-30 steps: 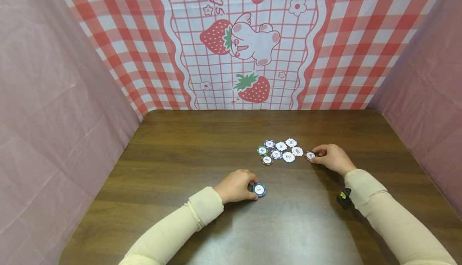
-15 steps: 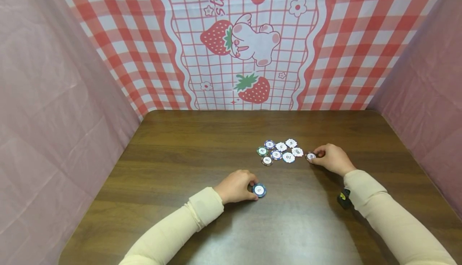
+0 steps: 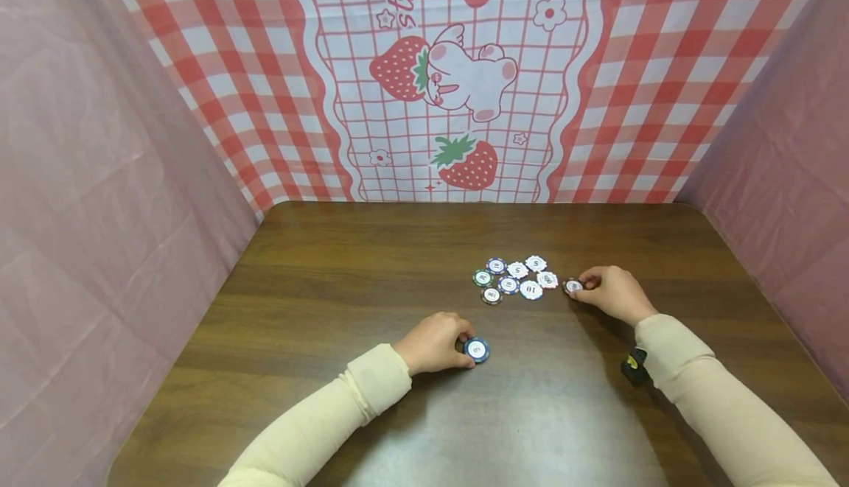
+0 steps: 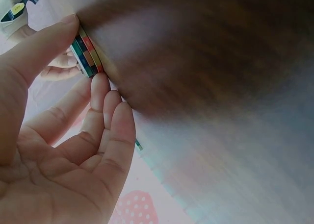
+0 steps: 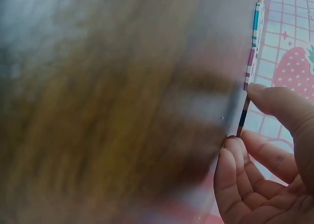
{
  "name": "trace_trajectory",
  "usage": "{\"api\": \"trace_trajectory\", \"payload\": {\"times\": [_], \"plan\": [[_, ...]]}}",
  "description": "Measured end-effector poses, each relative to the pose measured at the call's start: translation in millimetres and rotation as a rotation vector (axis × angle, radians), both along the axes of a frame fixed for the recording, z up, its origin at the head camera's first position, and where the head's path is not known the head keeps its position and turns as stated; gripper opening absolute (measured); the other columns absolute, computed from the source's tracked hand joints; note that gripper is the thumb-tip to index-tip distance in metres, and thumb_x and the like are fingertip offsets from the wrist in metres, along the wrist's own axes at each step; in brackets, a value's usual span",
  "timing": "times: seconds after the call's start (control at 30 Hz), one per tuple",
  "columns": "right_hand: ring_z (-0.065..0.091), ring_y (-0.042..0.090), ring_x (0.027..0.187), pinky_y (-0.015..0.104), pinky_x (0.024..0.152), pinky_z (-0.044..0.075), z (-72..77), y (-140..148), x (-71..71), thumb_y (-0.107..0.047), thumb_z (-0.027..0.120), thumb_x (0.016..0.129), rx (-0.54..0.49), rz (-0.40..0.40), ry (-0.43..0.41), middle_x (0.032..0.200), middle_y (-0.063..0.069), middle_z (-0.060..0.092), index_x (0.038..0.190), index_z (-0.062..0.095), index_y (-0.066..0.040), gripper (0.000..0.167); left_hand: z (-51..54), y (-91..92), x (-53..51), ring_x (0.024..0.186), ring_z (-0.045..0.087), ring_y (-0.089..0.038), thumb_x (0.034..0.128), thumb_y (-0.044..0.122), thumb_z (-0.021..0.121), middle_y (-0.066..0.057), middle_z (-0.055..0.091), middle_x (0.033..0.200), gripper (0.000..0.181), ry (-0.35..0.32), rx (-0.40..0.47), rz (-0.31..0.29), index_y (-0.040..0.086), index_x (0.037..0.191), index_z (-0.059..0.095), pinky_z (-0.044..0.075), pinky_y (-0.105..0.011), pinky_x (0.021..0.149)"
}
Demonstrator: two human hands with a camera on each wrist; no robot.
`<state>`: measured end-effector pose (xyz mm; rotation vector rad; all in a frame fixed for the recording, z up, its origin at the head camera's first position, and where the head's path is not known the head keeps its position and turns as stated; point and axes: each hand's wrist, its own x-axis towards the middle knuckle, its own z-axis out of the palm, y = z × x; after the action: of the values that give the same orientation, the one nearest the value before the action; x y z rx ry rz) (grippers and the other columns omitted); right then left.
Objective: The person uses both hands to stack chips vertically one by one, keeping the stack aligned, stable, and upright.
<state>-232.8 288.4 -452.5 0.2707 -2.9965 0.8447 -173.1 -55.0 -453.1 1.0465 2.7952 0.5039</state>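
Nine poker chips [image 3: 508,285] lay flat in a loose cluster on the wood-grain table [image 3: 318,273]. Nearer the person than that cluster, I saw the left hand [image 3: 434,343] pinching a short blue-topped stack of chips [image 3: 476,350] between thumb and fingers. Just right of the cluster, the right hand [image 3: 613,292] held a dark-rimmed chip [image 3: 570,286] by its edges, similarly pinched.

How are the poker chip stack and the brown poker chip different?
The poker chip stack is thick and layered; the brown poker chip is thin. The stack's top rim is blue, while the brown chip's is dark brown. The left hand pinches the stack, apart from the other poker chips; the right hand pinches the brown chip, close beside them. Both are round with white centres.
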Motion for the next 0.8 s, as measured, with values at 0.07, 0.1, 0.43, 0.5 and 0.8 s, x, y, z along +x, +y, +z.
{"api": "trace_trajectory", "payload": {"times": [0.07,0.1,0.43,0.5,0.8], "plan": [[0.060,0.019,0.078,0.031,0.068,0.043,0.0,-0.1,0.8,-0.026,0.079,0.080,-0.007,-0.004,-0.003,0.086,0.012,0.070,0.098,0.071,0.003,0.036,0.1,0.0,0.2,0.082,0.057,-0.005,0.0723,0.034,0.084,0.005,0.068,0.089,0.036,0.000,0.000,0.000,0.015,0.101,0.073,0.047,-0.020,0.076],[0.059,0.019,0.078,0.031,0.068,0.043,-0.1,-0.1,1.0,-0.027,0.079,0.080,-0.012,-0.006,-0.004,0.086,0.012,0.070,0.099,0.071,0.003,0.036,0.1,0.0,0.2,0.082,0.057,-0.005,0.0724,0.034,0.084,0.005,0.068,0.089,0.036,0.001,0.000,0.000,0.015,0.101,0.073,0.047,-0.020,0.076],[0.056,0.015,0.075,0.025,0.065,0.044,4.8,-8.0,5.5,-0.032,0.077,0.082,-0.056,-0.001,0.005,0.086,0.010,0.068,0.102,0.070,0.003,0.040,-0.8,-0.2,0.3,0.082,0.057,-0.005,0.0729,0.033,0.084,0.005,0.068,0.089,0.035,0.007,0.003,-0.003,0.014,0.101,0.073,0.047,-0.020,0.076],[0.056,0.014,0.074,0.023,0.064,0.045,6.0,-10.3,6.6,-0.032,0.077,0.082,-0.068,0.004,0.016,0.086,0.010,0.069,0.102,0.071,0.003,0.041,-0.8,-0.2,0.3,0.081,0.056,-0.005,0.0731,0.034,0.084,0.006,0.068,0.088,0.035,0.011,0.000,-0.004,0.015,0.100,0.073,0.046,-0.020,0.076],[0.056,0.011,0.070,0.021,0.061,0.045,10.3,-24.9,12.8,-0.028,0.079,0.081,-0.102,0.055,0.080,0.082,0.008,0.069,0.100,0.072,0.002,0.036,-0.4,0.1,1.4,0.082,0.056,-0.005,0.0733,0.034,0.084,0.006,0.068,0.089,0.035,0.017,-0.010,-0.011,0.015,0.100,0.073,0.046,-0.020,0.077]]}}
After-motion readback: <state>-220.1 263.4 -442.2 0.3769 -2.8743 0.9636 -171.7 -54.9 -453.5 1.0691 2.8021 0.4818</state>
